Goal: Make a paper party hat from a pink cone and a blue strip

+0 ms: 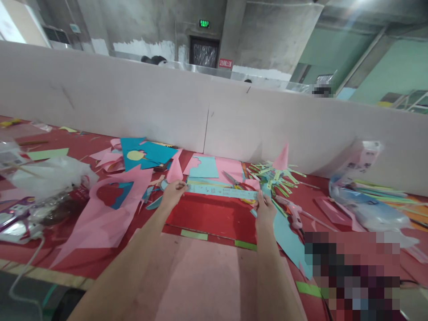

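A light blue paper strip [220, 191] with faint marks on it is stretched level between my two hands. My left hand [174, 195] pinches its left end, and my right hand [264, 203] grips the right end. Under the strip lies a red sheet [210, 216] on the table. Just behind it are scissors [230, 178] with red and yellow handles, partly covered by the strip. A light blue paper piece [204, 167] with a scalloped cut-out rests on pink paper behind. To the right of my right hand lies a pink glue gun [294, 214].
A pink paper cone [281, 157] stands among green paper strips [279, 178] at the back right. Pink offcuts [103, 223], blue paper [147, 154] and plastic bags [50, 178] cover the left. A white partition [160, 111] closes off the back. A plastic package [371, 214] lies right.
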The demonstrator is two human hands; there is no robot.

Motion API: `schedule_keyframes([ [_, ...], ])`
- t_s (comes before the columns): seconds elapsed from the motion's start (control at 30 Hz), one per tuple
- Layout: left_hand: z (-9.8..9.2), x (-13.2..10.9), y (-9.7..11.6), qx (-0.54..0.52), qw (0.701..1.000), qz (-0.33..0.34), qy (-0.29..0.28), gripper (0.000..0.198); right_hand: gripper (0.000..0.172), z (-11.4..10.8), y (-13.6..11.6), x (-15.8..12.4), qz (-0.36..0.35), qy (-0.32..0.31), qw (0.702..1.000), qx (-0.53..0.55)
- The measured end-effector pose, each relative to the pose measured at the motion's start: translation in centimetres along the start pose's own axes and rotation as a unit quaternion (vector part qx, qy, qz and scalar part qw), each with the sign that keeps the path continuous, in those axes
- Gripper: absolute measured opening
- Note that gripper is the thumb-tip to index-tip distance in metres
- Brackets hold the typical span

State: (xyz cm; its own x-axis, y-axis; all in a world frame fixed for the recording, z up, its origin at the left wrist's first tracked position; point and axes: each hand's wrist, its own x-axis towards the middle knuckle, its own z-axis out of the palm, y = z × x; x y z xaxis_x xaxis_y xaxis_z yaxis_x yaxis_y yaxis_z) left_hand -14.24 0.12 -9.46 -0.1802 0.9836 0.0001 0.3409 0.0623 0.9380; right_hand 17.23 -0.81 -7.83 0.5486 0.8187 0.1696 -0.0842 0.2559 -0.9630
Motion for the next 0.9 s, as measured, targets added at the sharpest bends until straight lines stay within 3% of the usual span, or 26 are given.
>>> schedule_keyframes([
  [0.2, 0.0, 0.4, -0.8, 0.053, 0.997, 0.033, 0.035, 0.033, 0.037, 0.4, -1.4, -0.7, -0.048, -0.048, 0.997, -0.036],
  [0.4, 0.2, -2.0, 2.1, 0.118, 0.972, 0.154, 0.133, 0.030, 0.029, 1.3, -2.8, -2.1, -0.073, -0.152, 0.985, -0.049],
  [0.6, 4.0, -5.1, 4.8, 0.151, 0.945, 0.288, 0.020, 0.029, 0.027, 2.2, -2.8, -3.1, -0.067, -0.233, 0.970, -0.029],
  [0.73, 5.7, -5.9, 4.7, 0.153, 0.944, 0.290, -0.039, 0.021, 0.028, 3.1, -2.7, -3.9, -0.045, -0.274, 0.960, -0.020],
  [0.9, 5.5, -5.9, 4.7, 0.134, 0.955, 0.257, -0.066, 0.023, 0.033, 4.1, -2.5, -4.7, -0.009, -0.288, 0.958, -0.007],
])
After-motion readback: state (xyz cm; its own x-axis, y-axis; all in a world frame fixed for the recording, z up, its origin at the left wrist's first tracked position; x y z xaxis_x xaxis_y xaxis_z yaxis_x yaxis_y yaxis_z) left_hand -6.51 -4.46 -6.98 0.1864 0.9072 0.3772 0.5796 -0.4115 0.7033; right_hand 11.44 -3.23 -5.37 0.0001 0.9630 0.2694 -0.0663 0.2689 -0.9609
